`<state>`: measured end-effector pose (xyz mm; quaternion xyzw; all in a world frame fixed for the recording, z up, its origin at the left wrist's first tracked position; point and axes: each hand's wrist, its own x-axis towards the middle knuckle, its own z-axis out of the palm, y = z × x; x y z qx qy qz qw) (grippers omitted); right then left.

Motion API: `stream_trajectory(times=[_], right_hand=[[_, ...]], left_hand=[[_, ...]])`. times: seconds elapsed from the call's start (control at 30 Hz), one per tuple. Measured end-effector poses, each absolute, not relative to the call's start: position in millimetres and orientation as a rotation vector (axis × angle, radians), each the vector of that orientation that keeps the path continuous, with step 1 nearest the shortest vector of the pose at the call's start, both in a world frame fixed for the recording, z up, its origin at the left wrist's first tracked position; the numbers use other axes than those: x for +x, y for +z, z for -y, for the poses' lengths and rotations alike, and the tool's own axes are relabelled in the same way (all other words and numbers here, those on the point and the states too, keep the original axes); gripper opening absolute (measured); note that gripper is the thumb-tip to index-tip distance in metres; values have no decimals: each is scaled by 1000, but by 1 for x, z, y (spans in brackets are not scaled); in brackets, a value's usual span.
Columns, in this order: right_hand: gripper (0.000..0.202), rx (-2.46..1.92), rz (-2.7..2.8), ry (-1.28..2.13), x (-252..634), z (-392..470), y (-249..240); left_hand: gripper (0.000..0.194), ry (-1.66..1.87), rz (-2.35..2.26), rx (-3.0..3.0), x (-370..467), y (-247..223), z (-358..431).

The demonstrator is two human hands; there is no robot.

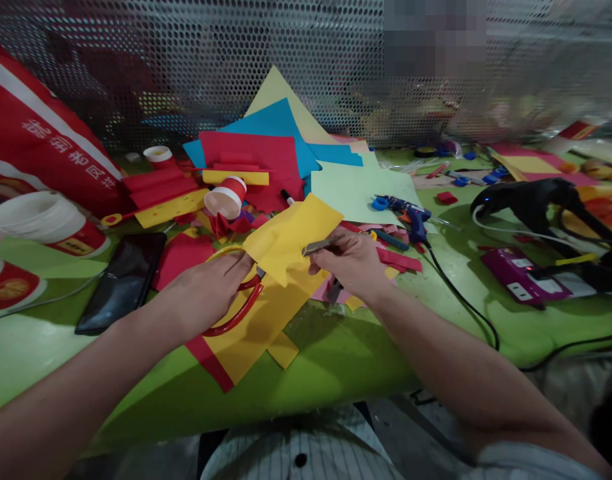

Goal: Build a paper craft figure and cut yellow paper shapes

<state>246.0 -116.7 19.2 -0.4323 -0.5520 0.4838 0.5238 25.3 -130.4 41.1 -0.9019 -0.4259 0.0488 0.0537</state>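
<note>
A yellow paper piece (pixel 293 233) is held up over the table, its left edge at the fingertips of my left hand (pixel 209 290), which are pressed together on it. My right hand (pixel 350 259) is closed around a small dark grey metal tool (pixel 316 247), whose tip lies over the paper's right side. Red-handled scissors (pixel 239 313) lie beside and partly under my left hand. Beneath them are a larger yellow sheet (pixel 266 320) and a red strip (pixel 213 365).
A black phone (pixel 123 283) and stacked paper cups (pixel 49 220) are at left. Coloured sheets (pixel 361 190) lie behind. A blue glue gun (pixel 411 217) with a black cord and a purple power socket (pixel 523 275) are at right. A perforated metal screen (pixel 186 73) stands behind.
</note>
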Motion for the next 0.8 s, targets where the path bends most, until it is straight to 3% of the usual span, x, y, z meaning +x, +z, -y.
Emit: stream_trajectory(times=[0.5, 0.8], right_hand=[[3, -1009, 1285, 1274, 245, 114, 19], [5, -1012, 1331, 1294, 247, 112, 12]], left_hand=[[43, 219, 1328, -2779, 29, 53, 127], [38, 60, 1359, -2943, 24, 45, 127]])
